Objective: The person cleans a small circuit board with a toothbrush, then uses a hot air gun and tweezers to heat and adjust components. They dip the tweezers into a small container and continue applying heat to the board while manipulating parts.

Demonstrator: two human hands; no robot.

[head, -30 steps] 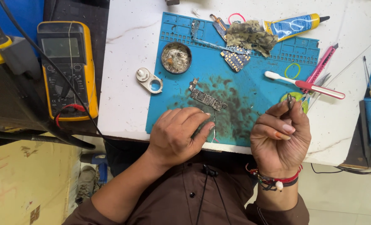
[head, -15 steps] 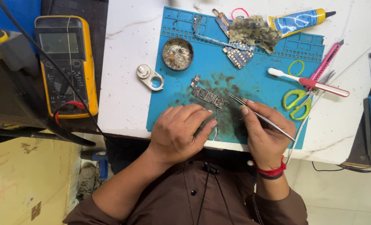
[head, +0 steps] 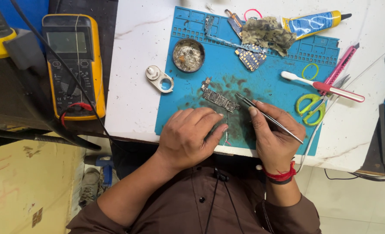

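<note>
Blue mat (head: pixel 266 86): right hand (head: pixel 274 138) grasps tweezers (head: pixel 268 117) near circuit board (head: pixel 220 100); left hand (head: pixel 190 138) clenched.

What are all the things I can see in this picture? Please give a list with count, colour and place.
rubber work mat: 1, blue, on the white table
narrow circuit board: 1, dark, mat centre
metal tweezers: 1, silver, in the right hand, tip near the board
round tin: 1, grey, mat upper left
toothbrush: 1, white and red, mat right edge
scissors: 1, green handles, right of the mat
glue tube: 1, blue and yellow, top right
multimeter: 1, yellow and grey, far left
left hand: 1, on the mat's near edge, beside the board
right hand: 1, red wrist thread, holding the tweezers
</note>
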